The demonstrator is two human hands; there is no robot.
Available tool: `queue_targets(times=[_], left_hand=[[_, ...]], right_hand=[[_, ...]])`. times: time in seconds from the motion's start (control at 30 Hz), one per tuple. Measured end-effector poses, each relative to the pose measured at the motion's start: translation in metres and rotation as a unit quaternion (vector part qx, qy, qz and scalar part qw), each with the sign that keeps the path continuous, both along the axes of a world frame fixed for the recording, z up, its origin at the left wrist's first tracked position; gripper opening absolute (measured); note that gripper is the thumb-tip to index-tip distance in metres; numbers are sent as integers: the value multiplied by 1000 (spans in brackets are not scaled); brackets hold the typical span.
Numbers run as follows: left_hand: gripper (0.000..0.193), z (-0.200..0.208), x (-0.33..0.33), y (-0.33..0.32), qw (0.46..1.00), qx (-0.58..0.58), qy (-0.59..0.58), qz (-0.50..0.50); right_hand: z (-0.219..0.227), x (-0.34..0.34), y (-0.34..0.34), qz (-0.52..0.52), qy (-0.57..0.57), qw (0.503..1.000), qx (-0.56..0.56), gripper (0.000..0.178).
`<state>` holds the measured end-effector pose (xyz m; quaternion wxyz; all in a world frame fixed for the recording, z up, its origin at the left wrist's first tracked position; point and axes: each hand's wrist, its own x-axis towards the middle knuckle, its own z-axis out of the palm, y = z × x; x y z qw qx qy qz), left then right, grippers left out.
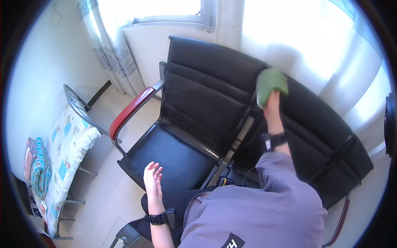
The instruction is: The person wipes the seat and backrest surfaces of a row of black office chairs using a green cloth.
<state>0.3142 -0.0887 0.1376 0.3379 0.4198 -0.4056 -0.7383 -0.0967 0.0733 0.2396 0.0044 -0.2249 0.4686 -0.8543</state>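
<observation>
The person's right hand (271, 104) is stretched far out to the top of the black bench's backrest (206, 66), fingers closed around a green cloth (270, 84) that is bunched up and pressed against the upper edge, right where 2 seat backs meet. The cloth covers most of the fingers, so only the back of the hand and the wrist show below it, with a black wrist strap (273, 140) further down the forearm.

The left hand (153, 178) hangs near, over the front edge of the left seat (169, 155), palm open and fingers spread loosely apart, holding nothing and touching nothing that I can make out. It wears a black strap at the wrist too.

The bench is a row of joined black padded seats with a red armrest (130, 109) on its left end. Off to the left stands a metal-framed cot (78, 107) with a patterned pad (68, 144) and a folded teal checked blanket (39, 165). Pale curtains (109, 45) hang at the bright window on the far side.
</observation>
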Motion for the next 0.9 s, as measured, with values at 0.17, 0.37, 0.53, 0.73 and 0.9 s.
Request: queue_targets(times=[0.17, 0.37, 0.53, 0.73, 0.9], left_hand=[[42, -14, 13, 1, 994, 12, 16, 106], [34, -22, 29, -2, 998, 4, 1, 70], [29, -32, 38, 2, 997, 32, -26, 61], [32, -40, 43, 3, 996, 40, -39, 73], [33, -36, 50, 5, 995, 29, -52, 84]], right_hand=[[12, -42, -13, -376, 441, 711, 399, 51], [-24, -45, -46, -326, 469, 567, 593, 81], [-35, -40, -55, -368, 505, 488, 609, 76], [-36, -26, -85, -447, 490, 437, 607, 45], [-35, -10, -104, -401, 398, 536, 627, 66]])
